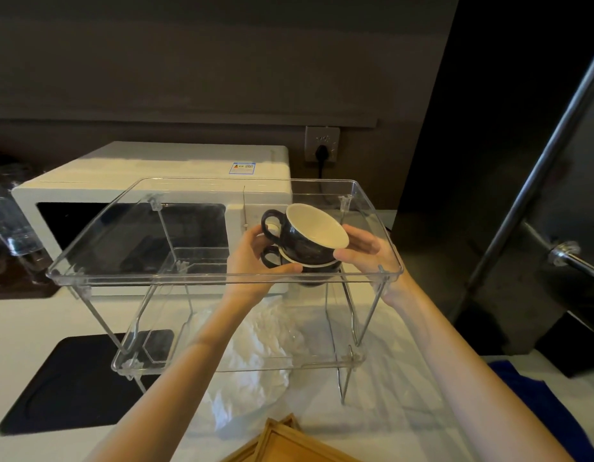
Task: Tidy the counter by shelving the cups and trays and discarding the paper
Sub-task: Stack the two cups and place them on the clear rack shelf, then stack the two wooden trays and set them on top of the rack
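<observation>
Two black cups with cream insides are stacked, the top cup [309,233] tilted inside the lower cup [317,270]. Both of my hands hold the stack over the right part of the top tier of a clear acrylic shelf [129,261]. My left hand [255,258] grips the handle side, my right hand [365,250] the right side. Crumpled white paper [255,355] lies on the counter under the shelf's lower tier. Wooden trays [289,441] show at the bottom edge.
A white microwave [149,181] stands behind the shelf. Clear glasses [12,225] sit at far left. A black mat [75,385] lies on the counter at left, a blue cloth [535,405] at right. A metal rail [535,181] rises at the right.
</observation>
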### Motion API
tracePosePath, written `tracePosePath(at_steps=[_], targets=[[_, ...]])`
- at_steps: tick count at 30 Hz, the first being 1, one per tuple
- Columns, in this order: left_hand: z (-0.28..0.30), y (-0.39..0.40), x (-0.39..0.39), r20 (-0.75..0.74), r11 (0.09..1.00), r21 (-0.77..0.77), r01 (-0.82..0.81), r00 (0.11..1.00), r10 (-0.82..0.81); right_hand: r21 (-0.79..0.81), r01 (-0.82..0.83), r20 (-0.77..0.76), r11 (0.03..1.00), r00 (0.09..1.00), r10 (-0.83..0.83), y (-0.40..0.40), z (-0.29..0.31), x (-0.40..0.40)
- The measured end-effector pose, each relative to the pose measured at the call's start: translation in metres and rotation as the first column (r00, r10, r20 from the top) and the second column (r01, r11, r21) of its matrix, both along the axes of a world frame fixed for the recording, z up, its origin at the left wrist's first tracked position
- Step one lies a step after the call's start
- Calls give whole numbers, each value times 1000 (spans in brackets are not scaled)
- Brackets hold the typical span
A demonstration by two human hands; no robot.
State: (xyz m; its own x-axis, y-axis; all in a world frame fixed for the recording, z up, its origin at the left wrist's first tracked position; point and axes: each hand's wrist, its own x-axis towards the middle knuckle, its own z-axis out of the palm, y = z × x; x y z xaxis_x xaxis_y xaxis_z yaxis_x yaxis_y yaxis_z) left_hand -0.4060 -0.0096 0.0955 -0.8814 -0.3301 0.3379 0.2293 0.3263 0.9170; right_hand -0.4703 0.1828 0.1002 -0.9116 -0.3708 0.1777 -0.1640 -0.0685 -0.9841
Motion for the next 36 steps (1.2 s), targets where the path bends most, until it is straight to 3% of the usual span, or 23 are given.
tracePosePath(at_steps=[8, 12, 14, 19, 24, 27, 34, 36], targets=[[5, 2, 9, 70, 998, -51, 21, 997, -18, 103, 45, -55, 994, 998, -39, 2, 5, 10], [9, 9, 29, 119, 995, -100, -14, 993, 26, 263, 159, -146, 951, 981, -124, 9, 8, 28], [9, 12, 44, 94, 981, -190, -30, 994, 49, 389, 259, -244, 884, 954, -172, 15, 9, 44], [3, 14, 79, 85, 800, -595, -80, 983, 162, 536, 349, -334, 769, 924, -186, 35, 7, 91], [-25, 23, 140, -139, 627, -766, -140, 989, 50, 649, 409, -412, 642, 898, -156, 58, -13, 156], [-46, 26, 178, -145, 548, -830, -105, 989, -31, 705, 450, -469, 548, 876, -114, 71, -41, 203], [-107, 16, 234, 153, 337, -930, 149, 988, -14, 841, 469, -472, 270, 880, -58, 108, -109, 297], [-118, 12, 247, 260, 386, -893, 232, 965, 21, 875, 437, -427, 209, 899, -95, 119, -123, 319]])
